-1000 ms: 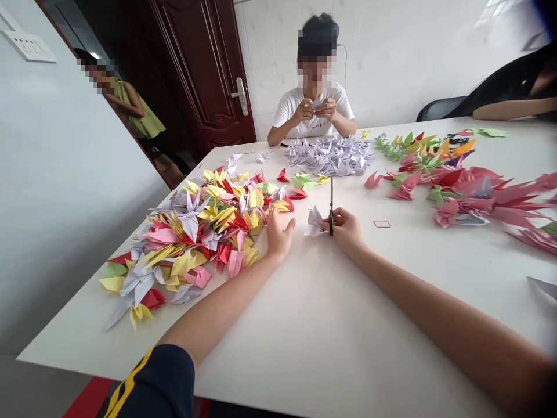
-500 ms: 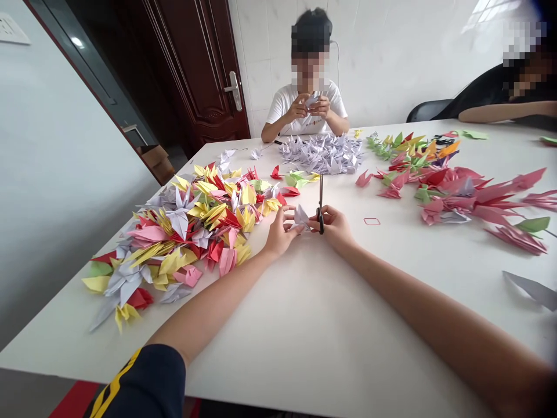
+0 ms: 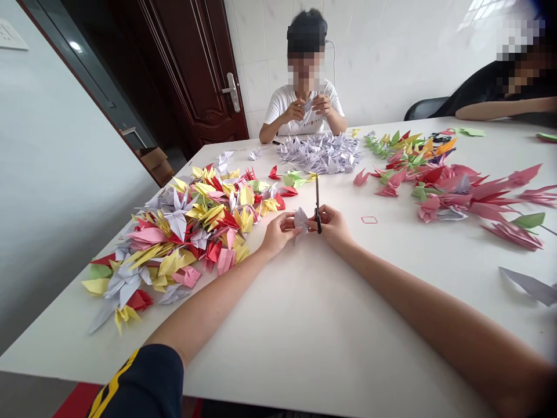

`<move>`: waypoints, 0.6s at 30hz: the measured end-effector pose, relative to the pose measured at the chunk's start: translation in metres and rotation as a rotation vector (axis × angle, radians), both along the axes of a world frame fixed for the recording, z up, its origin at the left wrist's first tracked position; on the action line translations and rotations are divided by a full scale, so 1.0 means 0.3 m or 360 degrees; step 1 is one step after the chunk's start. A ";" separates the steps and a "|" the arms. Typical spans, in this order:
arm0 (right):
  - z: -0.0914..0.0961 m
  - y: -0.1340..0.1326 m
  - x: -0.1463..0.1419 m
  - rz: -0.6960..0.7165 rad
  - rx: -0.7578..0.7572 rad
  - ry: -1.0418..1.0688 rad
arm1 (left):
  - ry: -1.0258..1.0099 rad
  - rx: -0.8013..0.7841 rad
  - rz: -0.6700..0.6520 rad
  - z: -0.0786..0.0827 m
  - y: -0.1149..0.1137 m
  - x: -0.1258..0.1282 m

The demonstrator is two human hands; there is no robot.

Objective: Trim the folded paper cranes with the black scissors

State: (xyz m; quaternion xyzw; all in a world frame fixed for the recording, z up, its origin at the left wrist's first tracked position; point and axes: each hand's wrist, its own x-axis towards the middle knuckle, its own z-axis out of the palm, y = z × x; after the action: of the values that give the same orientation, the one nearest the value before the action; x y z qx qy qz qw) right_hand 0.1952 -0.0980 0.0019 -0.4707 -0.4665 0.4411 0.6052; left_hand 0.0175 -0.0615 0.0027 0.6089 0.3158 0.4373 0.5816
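My left hand [image 3: 279, 233] is pinching a lilac paper crane [image 3: 300, 219] at 12 o'clock, right hand [image 3: 331, 224] is gripping upright black scissors [image 3: 317, 200] just beside it, mixed paper cranes [image 3: 191, 223] are sitting at 10 o'clock on the white table [image 3: 278, 342].

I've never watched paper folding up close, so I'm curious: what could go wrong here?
The scissors in the right hand are right beside the fingers of the left hand, so a slip might nick them. The small lavender paper crane between the hands could get crumpled or cut. The left forearm is close to the heap of colored paper cranes and might disturb it.
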 end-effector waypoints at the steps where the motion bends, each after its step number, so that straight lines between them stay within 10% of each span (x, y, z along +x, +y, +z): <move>1: 0.002 -0.001 0.001 0.0002 -0.0008 0.0023 | 0.0025 -0.0011 -0.0007 0.000 0.000 0.000; 18: 0.037 -0.017 -0.020 0.0268 -0.0107 -0.0058 | 0.0149 -0.0015 0.0205 -0.009 0.001 -0.002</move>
State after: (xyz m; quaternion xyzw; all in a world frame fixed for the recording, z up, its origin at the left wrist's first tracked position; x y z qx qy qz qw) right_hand 0.1892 -0.1031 0.0129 -0.4579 -0.5001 0.4972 0.5413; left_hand 0.0169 -0.0612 -0.0001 0.6044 0.3833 0.4433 0.5396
